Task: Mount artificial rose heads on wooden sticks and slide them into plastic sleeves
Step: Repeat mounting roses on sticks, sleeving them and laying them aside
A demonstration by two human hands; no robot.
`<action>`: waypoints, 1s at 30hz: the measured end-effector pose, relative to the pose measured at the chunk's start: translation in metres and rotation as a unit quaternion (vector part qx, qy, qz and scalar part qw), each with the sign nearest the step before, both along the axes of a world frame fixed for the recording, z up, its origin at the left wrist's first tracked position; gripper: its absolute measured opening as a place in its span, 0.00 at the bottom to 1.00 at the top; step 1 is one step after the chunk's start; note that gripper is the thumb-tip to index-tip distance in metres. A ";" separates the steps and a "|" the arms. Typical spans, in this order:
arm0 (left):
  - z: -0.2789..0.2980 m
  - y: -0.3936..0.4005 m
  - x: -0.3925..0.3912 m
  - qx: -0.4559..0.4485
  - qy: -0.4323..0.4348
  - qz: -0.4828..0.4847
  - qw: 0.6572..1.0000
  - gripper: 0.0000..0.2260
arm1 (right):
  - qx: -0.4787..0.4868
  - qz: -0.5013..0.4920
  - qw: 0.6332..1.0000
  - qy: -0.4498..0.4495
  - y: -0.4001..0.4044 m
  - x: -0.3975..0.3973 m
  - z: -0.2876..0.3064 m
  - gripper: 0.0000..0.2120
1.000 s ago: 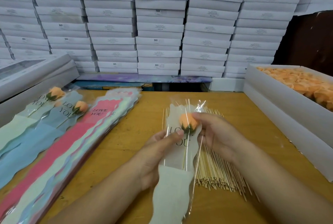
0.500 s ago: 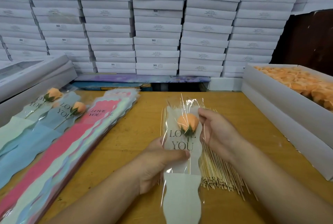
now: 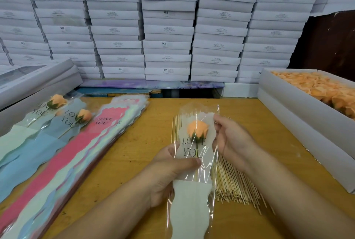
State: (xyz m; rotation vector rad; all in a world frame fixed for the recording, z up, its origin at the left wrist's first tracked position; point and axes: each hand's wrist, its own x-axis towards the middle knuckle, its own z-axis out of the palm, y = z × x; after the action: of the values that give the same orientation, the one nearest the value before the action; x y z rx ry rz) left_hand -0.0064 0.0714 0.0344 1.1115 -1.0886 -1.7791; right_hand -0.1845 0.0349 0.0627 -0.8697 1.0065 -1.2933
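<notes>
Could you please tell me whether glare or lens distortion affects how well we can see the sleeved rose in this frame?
Head view: bright glare streaks run along the plastic sleeve, yet the rose head and lettering read clearly; wide-angle distortion bows the stacked white boxes at the frame edges; no motion blur on either hand.

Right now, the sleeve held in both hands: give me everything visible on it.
The sleeve is clear crinkly plastic with a pale wavy-edged lower panel and black "LOVE YOU" print. It stands roughly upright over the wooden sticks and the table. Inside, an orange rose head with green sepals sits near the top, above the print. The left hand pinches it below the print, thumb in front; the right hand holds its upper right edge.
</notes>
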 end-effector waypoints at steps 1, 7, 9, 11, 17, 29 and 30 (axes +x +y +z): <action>0.001 0.001 0.000 -0.004 0.005 -0.006 1.000 0.26 | -0.002 0.003 1.000 -0.006 0.000 0.000 0.000 0.17; 0.004 0.002 -0.001 -0.019 0.013 0.021 1.000 0.28 | -0.004 0.083 0.995 0.058 0.005 -0.003 -0.001 0.17; 0.005 0.002 0.000 -0.027 -0.002 0.030 0.999 0.37 | 0.009 0.114 0.989 0.093 0.008 -0.003 -0.002 0.20; 0.006 0.002 0.000 -0.037 -0.005 0.022 0.999 0.32 | 0.030 0.128 0.987 0.090 0.009 -0.004 -0.004 0.24; 0.006 0.004 -0.002 -0.025 0.003 -0.002 1.000 0.19 | 0.046 0.078 0.995 0.051 0.012 -0.002 0.001 0.47; 0.005 0.005 0.001 0.021 -0.011 -0.092 0.996 0.13 | 0.015 0.008 0.999 0.041 0.009 -0.005 0.001 0.09; 0.005 0.005 0.001 0.023 -0.010 -0.098 0.995 0.12 | 0.018 0.005 0.999 0.041 0.008 -0.006 0.001 0.09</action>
State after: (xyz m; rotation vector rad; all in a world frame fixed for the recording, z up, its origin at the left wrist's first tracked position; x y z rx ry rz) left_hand -0.0049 0.0761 0.0396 1.0827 -1.2103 -1.9565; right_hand -0.1905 0.0426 0.0632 -0.9047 1.0848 -1.2352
